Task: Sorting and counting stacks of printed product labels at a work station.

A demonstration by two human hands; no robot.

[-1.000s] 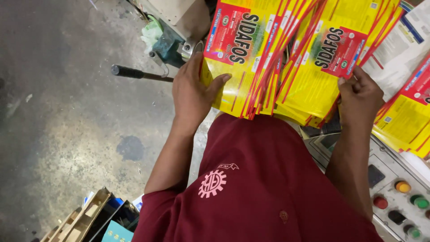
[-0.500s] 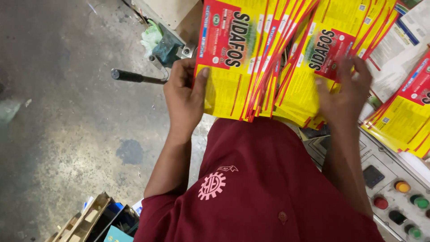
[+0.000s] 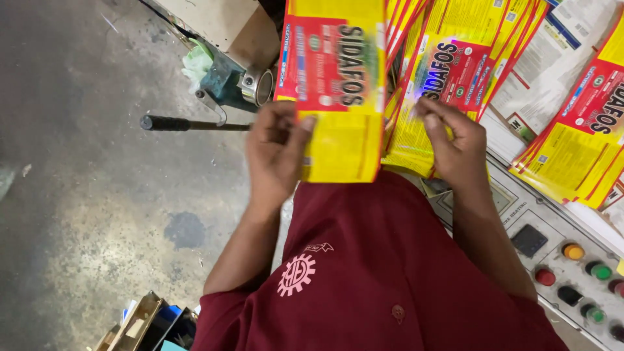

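Stained grey concrete floor [image 3: 97, 214] beside a button-studded control panel [image 3: 565, 260].

left of the left hand [image 3: 276, 153] bare floor [image 3: 84, 182] lies open; right of the right hand [image 3: 458, 146], control panel [image 3: 559, 253] and pouch stacks [image 3: 572, 149] crowd in.

Yellow pouch [image 3: 338, 91] with a red printed panel, flat and empty-looking, held upright just left of the fanned stack of pouches [image 3: 448, 78], its lower edge over the maroon shirt. The stack: same yellow-and-red pouches, overlapped and tilted, edges splayed. Another pile of pouches [image 3: 578, 149] lies well right of the stack, slanted.
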